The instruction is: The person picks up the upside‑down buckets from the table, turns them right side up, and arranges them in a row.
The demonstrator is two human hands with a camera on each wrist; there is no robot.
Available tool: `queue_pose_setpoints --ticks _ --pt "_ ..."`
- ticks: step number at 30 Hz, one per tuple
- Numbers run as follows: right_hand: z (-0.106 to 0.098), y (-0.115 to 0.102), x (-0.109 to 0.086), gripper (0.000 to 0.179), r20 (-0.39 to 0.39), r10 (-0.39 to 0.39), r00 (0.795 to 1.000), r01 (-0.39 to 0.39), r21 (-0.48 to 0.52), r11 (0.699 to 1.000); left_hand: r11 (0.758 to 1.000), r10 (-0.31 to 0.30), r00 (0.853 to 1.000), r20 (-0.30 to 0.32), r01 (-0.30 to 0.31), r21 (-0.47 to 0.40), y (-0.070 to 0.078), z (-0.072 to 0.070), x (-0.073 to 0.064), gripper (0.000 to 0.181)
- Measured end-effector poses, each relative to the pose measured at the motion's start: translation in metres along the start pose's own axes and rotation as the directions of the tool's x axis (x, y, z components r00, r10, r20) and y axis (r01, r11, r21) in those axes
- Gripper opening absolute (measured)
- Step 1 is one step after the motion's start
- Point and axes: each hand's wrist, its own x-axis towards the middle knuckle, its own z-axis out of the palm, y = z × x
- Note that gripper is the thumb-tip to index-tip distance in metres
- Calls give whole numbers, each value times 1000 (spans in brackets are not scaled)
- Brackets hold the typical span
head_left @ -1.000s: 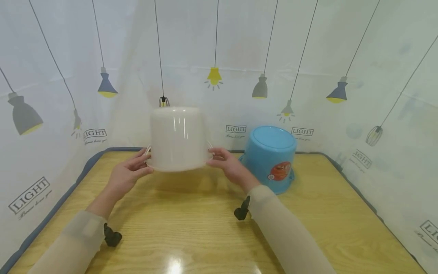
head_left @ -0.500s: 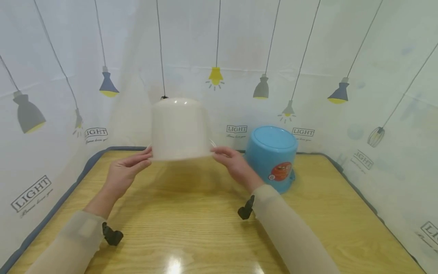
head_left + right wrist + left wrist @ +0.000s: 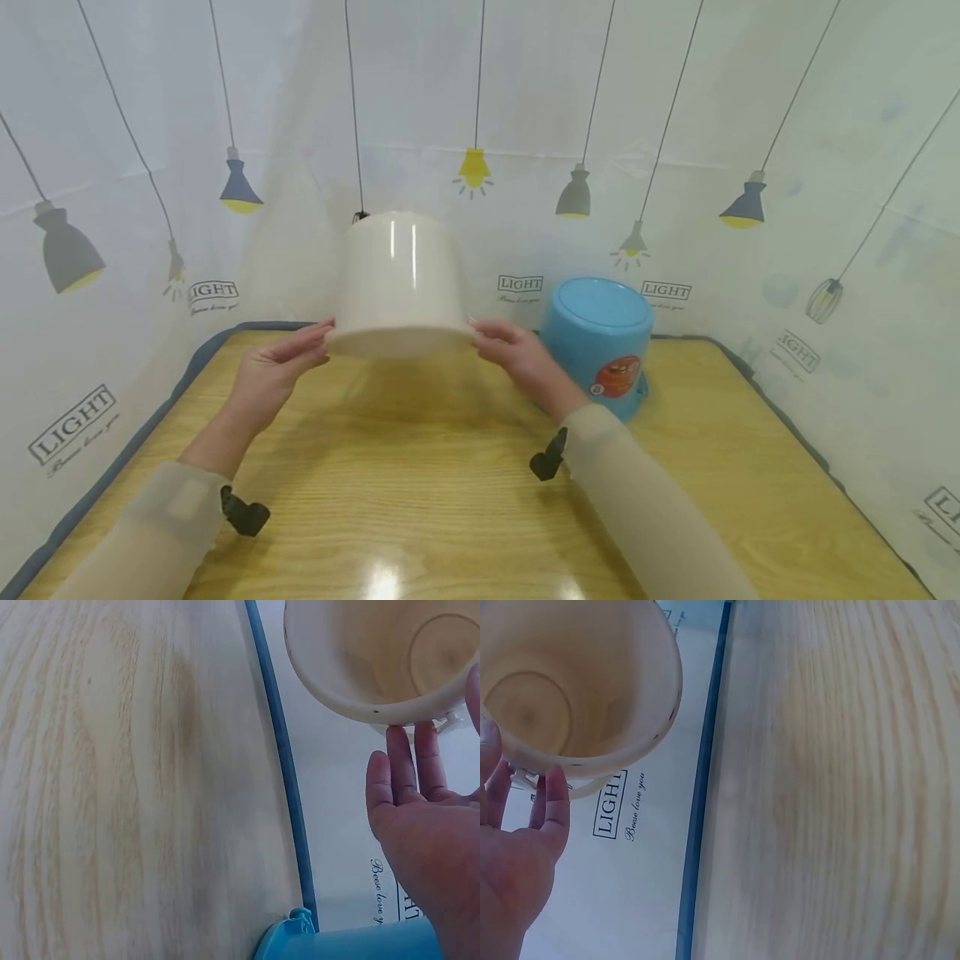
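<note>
At the left, a beige sleeve [image 3: 142, 525] with a small black device [image 3: 245, 511] at its cuff leads to the left hand [image 3: 266, 375], which pinches the rim of a glossy off-white round bucket [image 3: 401, 283] between thumb and fingers. The bucket is in the air above the far edge of the yellowish wood-grain bench [image 3: 375, 483], left of that edge's middle, base up, with its mouth down and turned partly toward the person. A pale handle shows beside the fingers in the left wrist view. On the bucket's other side, the right hand [image 3: 519, 354] pinches the rim, thumb opposite fingers. Farther right, near the bench's far edge, a light-blue round plastic bucket [image 3: 596, 333] stands upside down, a red oval sticker [image 3: 618, 377] on its side, partly behind the right wrist.
</note>
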Motion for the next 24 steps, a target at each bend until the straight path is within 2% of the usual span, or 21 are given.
queue_pose_setpoints --ticks 4,9,13,18,24 --pt "1 -3 0 47 11 -19 1000 19 46 999 1000 22 1000 10 -22 -6 3 -1 1 34" --pt "1 -5 2 44 13 -42 999 41 115 993 998 25 999 28 -27 54 8 -3 3 34" --pt "1 -7 2 43 -1 -39 999 39 155 987 995 53 997 49 -57 79 10 -3 4 37" --pt "-1 -9 2 43 -1 -57 998 57 125 990 991 80 995 54 -85 108 10 -1 7 42" --pt "-5 -12 3 43 -18 -42 999 42 26 999 986 83 994 76 -93 135 12 -1 8 51"
